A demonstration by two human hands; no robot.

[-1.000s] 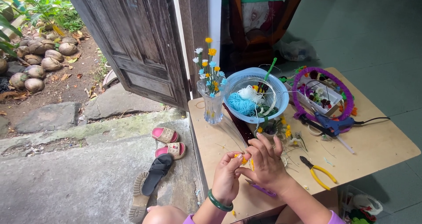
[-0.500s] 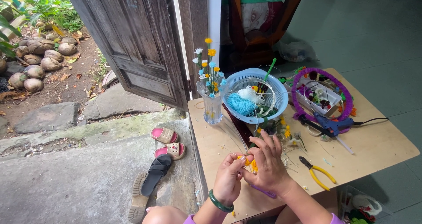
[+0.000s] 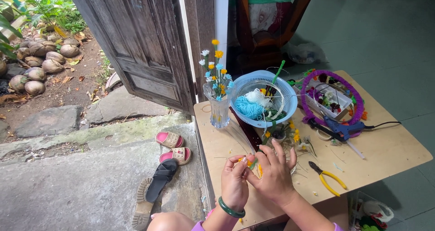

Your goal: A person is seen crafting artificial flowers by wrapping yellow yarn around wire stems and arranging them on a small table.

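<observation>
My left hand (image 3: 234,182), with a green bangle on its wrist, and my right hand (image 3: 273,174) meet over the near edge of a low wooden table (image 3: 389,149). Together their fingertips pinch a small orange and green craft flower piece (image 3: 252,164). Most of that piece is hidden by the fingers. Just behind the hands lie small yellow and orange craft flowers (image 3: 290,132) on thin wires.
On the table stand a glass vase of small craft flowers (image 3: 218,104), a blue basket of yarn (image 3: 263,97), a purple hoop around a small box (image 3: 330,97), a blue glue gun (image 3: 342,127) and yellow-handled pliers (image 3: 328,177). Sandals (image 3: 170,151) lie on the concrete step left.
Both hands have stayed at the table's near edge, with the fingers shifting slightly around the small flower piece.
</observation>
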